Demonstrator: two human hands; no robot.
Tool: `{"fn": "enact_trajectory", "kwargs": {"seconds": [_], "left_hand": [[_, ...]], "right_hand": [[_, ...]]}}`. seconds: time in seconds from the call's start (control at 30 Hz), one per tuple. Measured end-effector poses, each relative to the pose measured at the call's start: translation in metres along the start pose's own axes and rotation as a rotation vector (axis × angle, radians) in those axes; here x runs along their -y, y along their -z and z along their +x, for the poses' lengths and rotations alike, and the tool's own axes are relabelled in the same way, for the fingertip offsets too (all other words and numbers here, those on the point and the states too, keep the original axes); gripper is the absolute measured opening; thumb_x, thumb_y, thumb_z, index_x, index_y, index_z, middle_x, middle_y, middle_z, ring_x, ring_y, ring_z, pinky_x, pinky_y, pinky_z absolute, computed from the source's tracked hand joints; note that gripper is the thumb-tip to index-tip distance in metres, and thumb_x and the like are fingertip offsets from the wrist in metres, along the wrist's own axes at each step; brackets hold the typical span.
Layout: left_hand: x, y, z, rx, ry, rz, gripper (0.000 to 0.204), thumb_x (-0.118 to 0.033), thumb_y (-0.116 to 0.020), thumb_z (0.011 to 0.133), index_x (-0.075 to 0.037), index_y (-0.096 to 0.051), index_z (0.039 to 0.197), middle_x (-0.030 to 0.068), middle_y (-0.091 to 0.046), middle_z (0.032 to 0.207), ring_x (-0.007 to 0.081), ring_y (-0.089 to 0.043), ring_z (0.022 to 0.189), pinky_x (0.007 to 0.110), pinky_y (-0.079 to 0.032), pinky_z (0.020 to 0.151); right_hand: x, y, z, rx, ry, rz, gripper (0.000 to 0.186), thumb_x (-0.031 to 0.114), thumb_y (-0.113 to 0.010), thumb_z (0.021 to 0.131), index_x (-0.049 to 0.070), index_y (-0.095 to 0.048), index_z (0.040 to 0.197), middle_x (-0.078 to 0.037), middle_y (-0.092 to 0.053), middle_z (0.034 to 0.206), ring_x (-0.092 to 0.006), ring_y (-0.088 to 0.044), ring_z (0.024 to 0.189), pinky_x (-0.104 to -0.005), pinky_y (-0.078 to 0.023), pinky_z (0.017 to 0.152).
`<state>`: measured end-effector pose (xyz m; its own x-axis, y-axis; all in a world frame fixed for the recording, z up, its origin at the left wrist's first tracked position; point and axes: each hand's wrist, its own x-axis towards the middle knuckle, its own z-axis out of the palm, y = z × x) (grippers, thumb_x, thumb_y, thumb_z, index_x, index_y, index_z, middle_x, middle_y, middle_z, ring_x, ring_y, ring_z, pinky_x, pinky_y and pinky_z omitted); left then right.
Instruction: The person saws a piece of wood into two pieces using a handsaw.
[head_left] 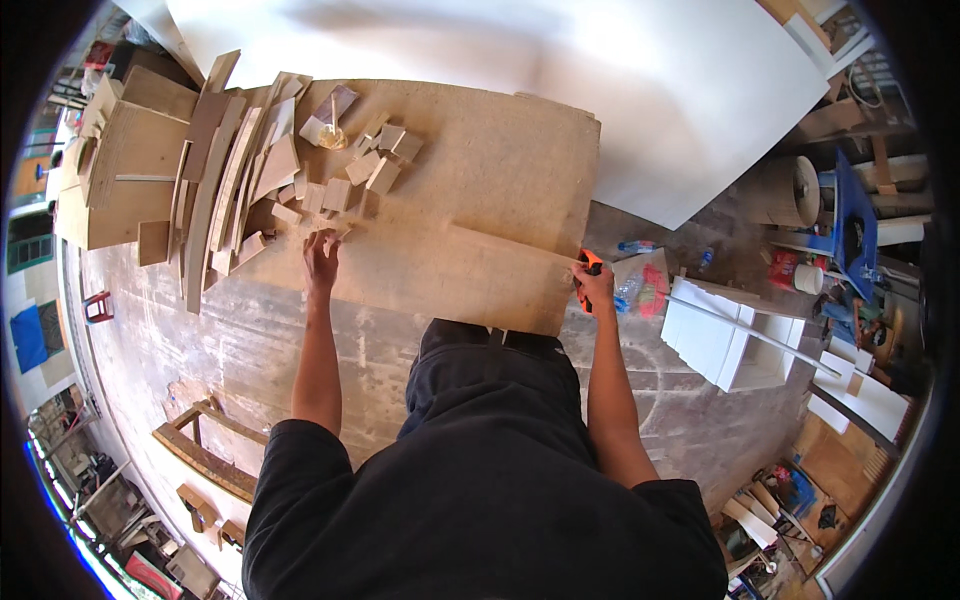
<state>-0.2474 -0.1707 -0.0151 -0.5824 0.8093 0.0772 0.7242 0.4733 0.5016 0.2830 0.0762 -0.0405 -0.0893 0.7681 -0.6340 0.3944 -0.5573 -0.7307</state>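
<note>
My right hand (pixel 598 287) is closed around the orange-and-black handle (pixel 588 262) of what looks like a hand saw, at the right edge of a brown board. A faint, long tapering strip runs left from the handle over the board and may be its blade. My left hand (pixel 320 258) hovers by the board's near left part, fingers apart and slightly bent. Just beyond its fingertips lie several small wood blocks (pixel 336 194); whether one is touched I cannot tell. The wide board (pixel 490 150) lies flat before me as a work surface.
Long wood strips (pixel 228 190) and a wooden box form (pixel 140 150) stand at the left. A round yellowish object (pixel 332 136) sits among offcuts. Beyond is a large white panel (pixel 640 90). To the right are plastic bottles (pixel 630 290) and a white cabinet (pixel 735 345) on the floor.
</note>
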Motion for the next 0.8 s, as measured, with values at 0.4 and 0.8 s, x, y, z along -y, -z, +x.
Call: {"fn": "enact_trajectory", "kwargs": {"seconds": [0.4,0.8], "left_hand": [[-0.286,-0.128,-0.021,0.268,-0.513,-0.363,0.017,-0.016,-0.071,0.087,-0.011,-0.068,0.103,0.0093,-0.068,0.105,0.0313,-0.062,0.104,0.043,-0.046,0.092],[-0.349,-0.220,-0.022,0.494,-0.582,-0.351,0.016,-0.014,-0.075,0.079,-0.013,-0.069,0.093,0.0039,-0.069,0.093,0.0281,-0.066,0.093,0.043,-0.050,0.084]], "right_hand": [[-0.018,0.004,0.002,0.000,0.048,-0.043,0.027,0.020,-0.086,0.079,0.004,-0.071,0.094,0.002,-0.056,0.057,-0.0081,-0.047,0.040,-0.0272,-0.036,0.039],[-0.022,0.012,-0.005,0.052,-0.039,0.322,0.025,0.017,-0.081,0.083,0.005,-0.068,0.101,0.003,-0.054,0.059,-0.0072,-0.048,0.043,-0.0260,-0.038,0.040]]}}
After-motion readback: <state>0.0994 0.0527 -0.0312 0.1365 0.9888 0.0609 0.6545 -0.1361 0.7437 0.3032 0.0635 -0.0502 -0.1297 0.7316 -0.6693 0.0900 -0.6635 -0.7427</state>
